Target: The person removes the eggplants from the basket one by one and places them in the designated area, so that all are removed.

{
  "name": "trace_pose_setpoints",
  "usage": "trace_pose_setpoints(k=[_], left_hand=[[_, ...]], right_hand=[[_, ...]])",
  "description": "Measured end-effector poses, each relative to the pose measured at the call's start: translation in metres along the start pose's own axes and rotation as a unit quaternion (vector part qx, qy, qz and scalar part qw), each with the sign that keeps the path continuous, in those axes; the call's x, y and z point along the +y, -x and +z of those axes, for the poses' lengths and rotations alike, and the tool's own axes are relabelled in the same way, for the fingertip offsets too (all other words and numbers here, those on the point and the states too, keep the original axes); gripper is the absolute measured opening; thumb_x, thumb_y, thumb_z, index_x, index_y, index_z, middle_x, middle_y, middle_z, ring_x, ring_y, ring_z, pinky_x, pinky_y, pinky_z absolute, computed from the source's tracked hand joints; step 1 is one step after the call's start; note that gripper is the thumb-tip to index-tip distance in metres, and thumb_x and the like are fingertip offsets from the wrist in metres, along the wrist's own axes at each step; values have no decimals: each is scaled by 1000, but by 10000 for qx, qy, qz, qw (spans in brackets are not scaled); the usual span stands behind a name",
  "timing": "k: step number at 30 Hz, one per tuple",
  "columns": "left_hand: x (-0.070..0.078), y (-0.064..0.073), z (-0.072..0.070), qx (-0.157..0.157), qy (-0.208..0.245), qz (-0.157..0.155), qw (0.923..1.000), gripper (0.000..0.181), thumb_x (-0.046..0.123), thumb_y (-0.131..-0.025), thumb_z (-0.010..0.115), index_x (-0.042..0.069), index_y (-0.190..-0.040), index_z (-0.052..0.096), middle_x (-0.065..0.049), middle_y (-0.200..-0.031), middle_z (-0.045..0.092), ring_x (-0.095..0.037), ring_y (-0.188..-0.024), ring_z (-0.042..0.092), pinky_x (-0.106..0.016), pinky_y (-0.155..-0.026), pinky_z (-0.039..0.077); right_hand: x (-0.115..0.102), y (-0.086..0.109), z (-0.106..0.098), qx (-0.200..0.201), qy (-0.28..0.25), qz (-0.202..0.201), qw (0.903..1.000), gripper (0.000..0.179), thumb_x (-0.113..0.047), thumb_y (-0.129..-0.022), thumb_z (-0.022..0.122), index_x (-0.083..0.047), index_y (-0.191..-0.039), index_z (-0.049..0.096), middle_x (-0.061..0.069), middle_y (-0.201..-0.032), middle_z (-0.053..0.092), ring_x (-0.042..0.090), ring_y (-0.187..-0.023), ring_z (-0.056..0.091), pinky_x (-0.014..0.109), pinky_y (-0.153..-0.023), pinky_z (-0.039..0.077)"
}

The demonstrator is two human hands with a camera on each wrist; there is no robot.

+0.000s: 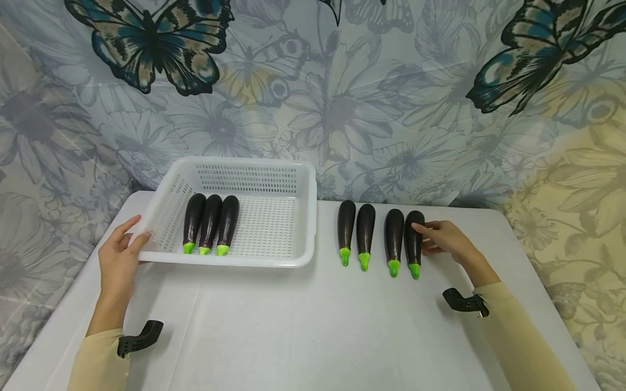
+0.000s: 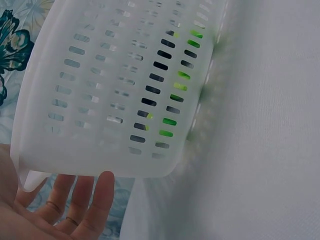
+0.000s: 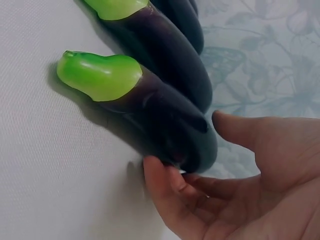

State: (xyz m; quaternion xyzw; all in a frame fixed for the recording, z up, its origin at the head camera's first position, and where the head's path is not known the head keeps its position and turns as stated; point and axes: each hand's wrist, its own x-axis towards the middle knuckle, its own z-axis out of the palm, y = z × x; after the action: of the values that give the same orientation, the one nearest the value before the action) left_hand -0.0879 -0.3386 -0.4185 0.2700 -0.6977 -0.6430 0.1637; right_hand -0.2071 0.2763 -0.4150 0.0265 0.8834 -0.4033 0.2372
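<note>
On the left of the table, a white plastic basket (image 1: 274, 259) holds three dark purple eggplants (image 1: 211, 221) with green stem ends. My left hand (image 1: 119, 258) holds the basket's left front corner, thumb over the rim; the left wrist view shows fingers (image 2: 102, 192) along the basket's end. Right of the basket, several more eggplants (image 1: 345, 228) lie in a row. At the rightmost eggplant (image 1: 413, 247), my right hand (image 1: 447, 239) pinches the far end, thumb on top and fingers at its right side. That eggplant's green end (image 3: 102, 75) lies nearest the camera in the right wrist view.
A white cloth covers the table (image 1: 303, 326). Behind it hangs patterned fabric (image 1: 342, 108) with flowers and butterflies, close to the back edge. A black wrist mount (image 1: 142, 339) sticks out from the left sleeve and another mount (image 1: 464, 301) from the right.
</note>
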Motion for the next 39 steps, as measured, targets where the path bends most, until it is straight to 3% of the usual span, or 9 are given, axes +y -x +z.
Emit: trace_pose_setpoints(k=[13, 22, 39], left_hand=[[-2, -1, -2, -78, -12, 70, 9999, 50, 11, -95, 65, 20, -143, 53, 7, -91, 58, -2, -79, 59, -15, -53, 52], [-1, -1, 0, -14, 13, -18, 10000, 50, 12, -94, 66, 22, -141, 55, 6, -90, 58, -2, -77, 58, -15, -52, 52], [1, -1, 1, 54, -28, -51, 10000, 50, 11, -94, 65, 20, -142, 54, 7, -92, 58, -2, -79, 59, -15, -52, 52]], right_hand=[[1, 7, -10, -106, 284, 19, 9995, 76, -42, -104, 41, 27, -135, 32, 42, -130, 46, 45, -111, 60, 43, -85, 56], [-2, 16, -25, -266, 399, 175, 9987, 79, -45, -104, 37, 24, -140, 28, 40, -136, 42, 47, -118, 54, 43, -87, 55], [-29, 33, -33, -11, 694, -60, 9976, 80, -50, -103, 39, 20, -141, 31, 37, -136, 44, 44, -115, 55, 40, -86, 56]])
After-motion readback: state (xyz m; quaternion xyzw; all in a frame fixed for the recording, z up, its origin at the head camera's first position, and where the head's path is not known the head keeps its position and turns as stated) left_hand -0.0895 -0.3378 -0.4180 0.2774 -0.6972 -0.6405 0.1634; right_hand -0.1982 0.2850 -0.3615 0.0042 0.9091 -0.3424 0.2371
